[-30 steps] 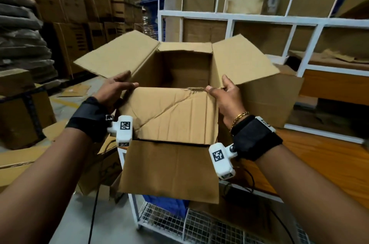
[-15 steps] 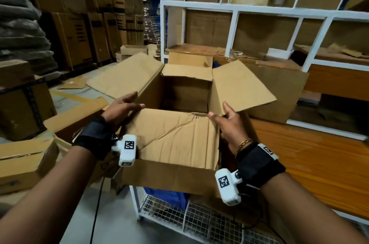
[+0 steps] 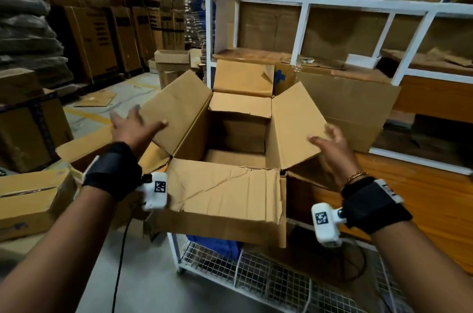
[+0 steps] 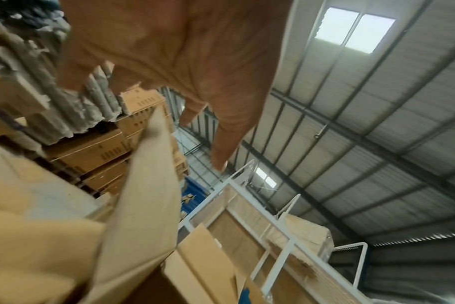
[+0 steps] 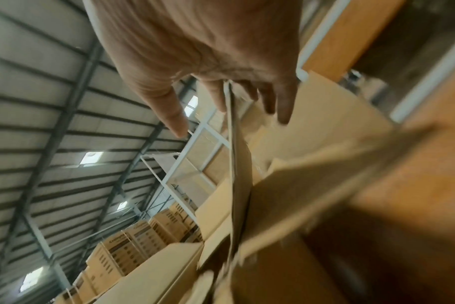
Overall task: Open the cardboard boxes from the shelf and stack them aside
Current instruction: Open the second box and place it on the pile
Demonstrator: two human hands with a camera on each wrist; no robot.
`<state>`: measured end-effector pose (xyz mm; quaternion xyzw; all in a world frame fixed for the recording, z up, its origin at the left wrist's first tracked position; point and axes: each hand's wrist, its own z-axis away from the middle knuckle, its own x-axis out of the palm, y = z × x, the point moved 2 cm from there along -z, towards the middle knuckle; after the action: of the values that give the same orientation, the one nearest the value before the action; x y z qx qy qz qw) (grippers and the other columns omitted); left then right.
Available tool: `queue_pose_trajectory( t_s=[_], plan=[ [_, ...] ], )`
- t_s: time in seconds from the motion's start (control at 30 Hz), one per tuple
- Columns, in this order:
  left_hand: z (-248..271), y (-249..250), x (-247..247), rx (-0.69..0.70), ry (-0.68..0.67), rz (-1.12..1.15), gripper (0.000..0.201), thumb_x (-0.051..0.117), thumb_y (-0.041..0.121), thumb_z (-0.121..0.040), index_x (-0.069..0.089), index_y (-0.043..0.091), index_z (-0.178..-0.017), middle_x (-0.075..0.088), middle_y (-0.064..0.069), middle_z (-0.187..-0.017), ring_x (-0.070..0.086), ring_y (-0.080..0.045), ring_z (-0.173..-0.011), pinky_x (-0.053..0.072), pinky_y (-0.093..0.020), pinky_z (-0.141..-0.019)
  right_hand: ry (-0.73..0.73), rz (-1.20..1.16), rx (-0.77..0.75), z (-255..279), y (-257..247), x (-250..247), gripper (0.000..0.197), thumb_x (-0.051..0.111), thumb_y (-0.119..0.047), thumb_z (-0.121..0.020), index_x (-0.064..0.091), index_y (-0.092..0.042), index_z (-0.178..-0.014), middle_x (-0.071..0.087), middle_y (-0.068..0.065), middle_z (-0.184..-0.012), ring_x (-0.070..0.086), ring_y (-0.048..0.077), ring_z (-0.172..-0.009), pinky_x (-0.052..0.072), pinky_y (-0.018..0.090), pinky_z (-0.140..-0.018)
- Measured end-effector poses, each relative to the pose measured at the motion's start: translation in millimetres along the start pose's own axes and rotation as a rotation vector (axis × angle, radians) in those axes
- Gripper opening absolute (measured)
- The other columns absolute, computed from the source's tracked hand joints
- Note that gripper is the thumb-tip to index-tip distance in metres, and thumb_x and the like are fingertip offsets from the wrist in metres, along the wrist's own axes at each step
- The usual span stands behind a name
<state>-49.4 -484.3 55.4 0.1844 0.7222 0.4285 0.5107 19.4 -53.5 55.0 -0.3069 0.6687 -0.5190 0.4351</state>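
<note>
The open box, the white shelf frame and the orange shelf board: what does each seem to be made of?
Open box: brown corrugated cardboard, matte; it shows creases and a torn near flap. White shelf frame: looks like painted metal tubing, smooth, with a wire mesh below. Orange shelf board: apparently wood or wood laminate, with visible grain lines and a slight sheen.

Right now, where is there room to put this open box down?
Bare wood shelf top lies right of the open box, below the white rack. Bare grey floor lies under the left hand's arm. Further left is crowded: floor boxes sit close together.
</note>
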Motion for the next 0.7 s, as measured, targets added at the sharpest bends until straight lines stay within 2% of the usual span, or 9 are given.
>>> queue_pose_trajectory(
  t_s=[0.07, 0.13, 0.3, 0.4, 0.5, 0.6, 0.7],
  plan=[
    [4, 25, -13, 0.094, 0.125, -0.073, 0.082, 0.069, 0.054, -0.08, 0.032, 0.029, -0.149, 0.003, -0.01, -0.161, 0.012, -0.036, -0.146, 0.022, -0.054, -0.117, 0.13, 0.248, -0.125, -6, -21, -12, 0.069, 0.07, -0.043, -0.082, 0.04, -0.033, -0.144, 0.013, 0.001, -0.162, 0.022, 0.028, -0.144, 0.026, 0.05, -0.114],
    [5, 52, -13, 0.232, 0.16, -0.097, 0.075, 0.066, 0.057, -0.081, 0.039, 0.028, -0.145, 0.01, -0.01, -0.16, 0.012, -0.032, -0.147, 0.019, -0.053, -0.117, 0.156, 0.422, -0.235, -9, -50, -12, 0.066, 0.067, -0.047, -0.083, 0.04, -0.036, -0.143, 0.011, -0.002, -0.162, 0.014, 0.028, -0.147, 0.018, 0.052, -0.116],
    [6, 108, 32, 0.376, -0.034, 0.05, 0.068, 0.062, 0.062, -0.078, 0.047, 0.031, -0.137, 0.022, -0.003, -0.155, 0.022, -0.027, -0.143, 0.025, -0.052, -0.115, -0.083, 0.552, -0.42, -37, -106, 46, 0.071, 0.066, -0.053, -0.08, 0.041, -0.031, -0.142, 0.03, -0.001, -0.155, 0.032, 0.026, -0.139, 0.032, 0.05, -0.11],
    [4, 127, 65, 0.416, -0.108, -0.003, 0.067, 0.06, 0.063, -0.08, 0.047, 0.031, -0.137, 0.024, -0.004, -0.155, 0.023, -0.028, -0.142, 0.025, -0.054, -0.114, -0.222, 0.676, -0.416, -65, -119, 95, 0.076, 0.066, -0.056, -0.075, 0.041, -0.03, -0.142, 0.033, 0.001, -0.153, 0.035, 0.026, -0.138, 0.033, 0.048, -0.11],
    [1, 132, 95, 0.409, -0.201, -0.04, 0.062, 0.056, 0.06, -0.086, 0.045, 0.03, -0.139, 0.023, -0.006, -0.156, 0.022, -0.029, -0.143, 0.024, -0.052, -0.115, -0.296, 0.788, -0.373, -93, -117, 139, 0.08, 0.065, -0.057, -0.072, 0.04, -0.028, -0.143, 0.035, 0.007, -0.152, 0.036, 0.03, -0.137, 0.035, 0.047, -0.109],
    [-12, 133, 116, 0.394, -0.244, -0.032, 0.059, 0.053, 0.058, -0.089, 0.045, 0.027, -0.139, 0.027, -0.008, -0.153, 0.026, -0.031, -0.14, 0.024, -0.052, -0.114, -0.357, 0.842, -0.306, -126, -94, 178, 0.079, 0.066, -0.05, -0.076, 0.038, -0.023, -0.144, 0.041, 0.013, -0.147, 0.043, 0.035, -0.132, 0.04, 0.044, -0.105],
    [-33, 134, 132, 0.384, -0.248, -0.032, 0.058, 0.052, 0.056, -0.09, 0.044, 0.027, -0.14, 0.028, -0.007, -0.152, 0.027, -0.03, -0.14, 0.025, -0.05, -0.114, -0.447, 0.867, -0.219, -159, -62, 211, 0.082, 0.068, -0.048, -0.077, 0.035, -0.021, -0.147, 0.041, 0.014, -0.149, 0.044, 0.035, -0.133, 0.041, 0.041, -0.105]
  ],
)
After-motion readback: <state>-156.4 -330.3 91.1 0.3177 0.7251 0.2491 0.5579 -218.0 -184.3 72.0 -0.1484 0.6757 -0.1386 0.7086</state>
